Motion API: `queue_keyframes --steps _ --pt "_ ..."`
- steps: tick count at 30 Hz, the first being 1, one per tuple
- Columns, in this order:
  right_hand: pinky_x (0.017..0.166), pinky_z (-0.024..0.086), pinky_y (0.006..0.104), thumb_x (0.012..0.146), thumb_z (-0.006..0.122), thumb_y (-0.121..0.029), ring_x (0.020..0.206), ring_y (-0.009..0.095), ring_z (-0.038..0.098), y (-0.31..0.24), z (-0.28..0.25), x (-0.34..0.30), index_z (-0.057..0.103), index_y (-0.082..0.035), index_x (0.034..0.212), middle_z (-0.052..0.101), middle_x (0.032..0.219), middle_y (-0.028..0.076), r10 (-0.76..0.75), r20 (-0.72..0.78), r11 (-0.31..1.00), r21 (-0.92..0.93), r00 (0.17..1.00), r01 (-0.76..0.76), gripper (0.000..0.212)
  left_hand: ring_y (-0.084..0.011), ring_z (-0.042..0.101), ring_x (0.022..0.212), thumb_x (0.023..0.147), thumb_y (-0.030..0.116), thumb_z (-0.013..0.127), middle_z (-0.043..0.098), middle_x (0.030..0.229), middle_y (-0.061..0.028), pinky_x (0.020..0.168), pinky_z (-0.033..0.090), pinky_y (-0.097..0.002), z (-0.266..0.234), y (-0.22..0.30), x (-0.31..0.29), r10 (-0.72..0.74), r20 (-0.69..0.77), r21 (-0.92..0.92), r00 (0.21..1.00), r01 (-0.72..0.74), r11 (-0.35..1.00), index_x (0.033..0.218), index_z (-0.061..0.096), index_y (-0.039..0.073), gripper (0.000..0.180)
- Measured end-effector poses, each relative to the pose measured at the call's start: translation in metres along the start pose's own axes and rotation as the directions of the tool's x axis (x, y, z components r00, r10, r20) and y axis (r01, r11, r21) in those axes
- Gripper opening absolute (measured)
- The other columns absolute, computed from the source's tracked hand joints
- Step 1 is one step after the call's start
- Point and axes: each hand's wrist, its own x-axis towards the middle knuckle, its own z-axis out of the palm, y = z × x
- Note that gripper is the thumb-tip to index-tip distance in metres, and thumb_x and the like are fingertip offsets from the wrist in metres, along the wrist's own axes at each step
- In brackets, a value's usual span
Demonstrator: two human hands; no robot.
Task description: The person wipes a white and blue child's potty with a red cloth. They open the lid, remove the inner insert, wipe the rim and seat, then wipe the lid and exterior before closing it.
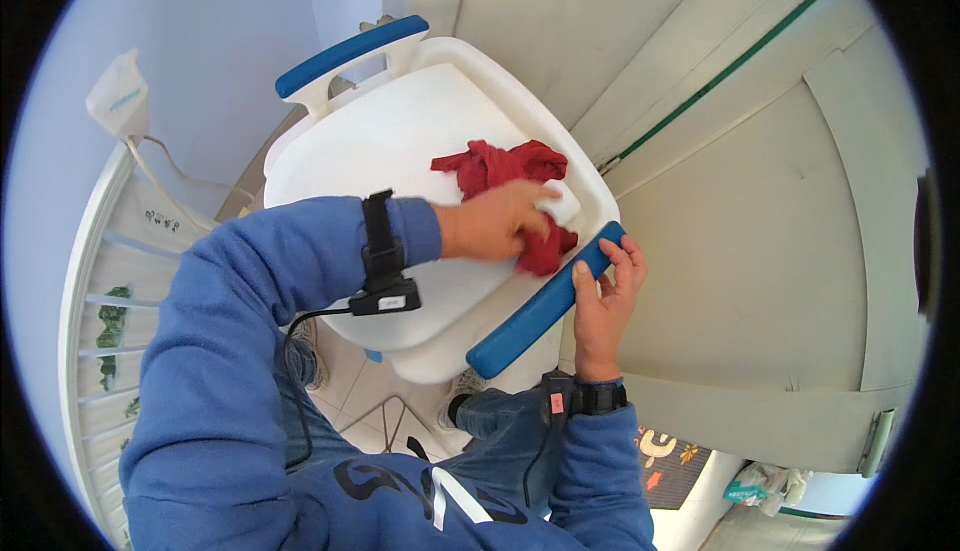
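A crumpled red cloth (513, 163) lies on the white seat (370, 151) of a plastic chair with blue-topped arms. My left hand (500, 219) is on the cloth, its fingers curled into it and a little blurred. Beside those fingertips a small white piece (564, 205) shows against the red; I cannot tell whether it is part of the cloth or a separate thing. My right hand (606, 303) grips the end of the near blue armrest (530, 319), thumb on top and fingers around the far side.
The second blue armrest (352, 55) stands at the far left of the chair. A pale panelled door (740, 241) is close on the right. On the left are a white rack (85, 241) and a white plug-like device (118, 97) with a cord. A patterned mat (672, 471) and plastic bag (770, 488) lie lower right.
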Motion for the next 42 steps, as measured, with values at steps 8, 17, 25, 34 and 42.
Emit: queue_keyframes --steps 8,17,25,34,42 --pt "0.097 0.048 0.0330 0.089 0.068 -0.003 0.124 0.020 0.049 -0.006 0.005 -0.001 0.060 -0.003 0.122 0.037 0.146 0.009 0.018 -0.012 0.999 0.037 1.000 -0.018 0.034 -0.0357 0.055 0.117 0.076 0.008 0.070 0.064 0.116 -0.0131 0.097 0.043 -0.0502 0.028 -0.023 0.062 -0.092 -0.104 0.217 0.990 0.113 0.969 0.093 0.069 0.006 0.018" --pt "0.099 0.046 0.0363 0.088 0.068 -0.003 0.126 0.022 0.048 -0.008 0.003 0.000 0.060 -0.004 0.122 0.035 0.147 0.009 0.042 0.002 0.997 0.067 0.999 -0.042 0.035 -0.0307 0.053 0.124 0.079 0.022 0.072 0.065 0.121 -0.0137 0.110 0.026 -0.0587 0.060 -0.019 0.084 -0.259 0.213 0.377 0.942 0.165 0.911 0.149 0.042 0.008 0.078" --pt "0.094 0.049 0.0340 0.087 0.071 -0.005 0.123 0.022 0.050 -0.002 0.004 0.002 0.061 -0.003 0.120 0.038 0.145 0.011 0.020 -0.008 0.999 0.032 1.000 -0.019 0.035 -0.0296 0.059 0.116 0.082 0.020 0.068 0.068 0.112 -0.0138 0.109 0.029 -0.0565 0.076 -0.023 0.087 -0.237 0.257 0.460 0.937 0.097 0.883 0.156 0.033 0.009 0.082" --pt "0.101 0.047 0.0378 0.085 0.073 -0.008 0.127 0.024 0.049 0.000 -0.002 0.003 0.063 -0.005 0.118 0.040 0.143 0.011 -0.018 0.012 1.000 -0.003 1.000 0.018 0.034 -0.0320 0.061 0.110 0.080 0.008 0.070 0.067 0.111 -0.0146 0.109 0.034 -0.0536 0.063 -0.011 0.065 -0.264 0.383 0.387 0.885 0.106 0.916 0.152 0.030 0.000 0.083" --pt "0.111 0.035 0.0435 0.078 0.076 -0.010 0.132 0.034 0.041 0.000 -0.004 0.006 0.065 -0.005 0.114 0.044 0.140 0.016 -0.032 -0.012 0.999 -0.020 0.999 0.032 0.039 -0.0357 0.061 0.108 0.078 0.006 0.073 0.064 0.118 -0.0174 0.098 0.046 -0.0428 0.044 -0.011 0.056 -0.213 0.283 0.109 0.935 0.189 0.976 0.134 0.053 0.003 0.060"
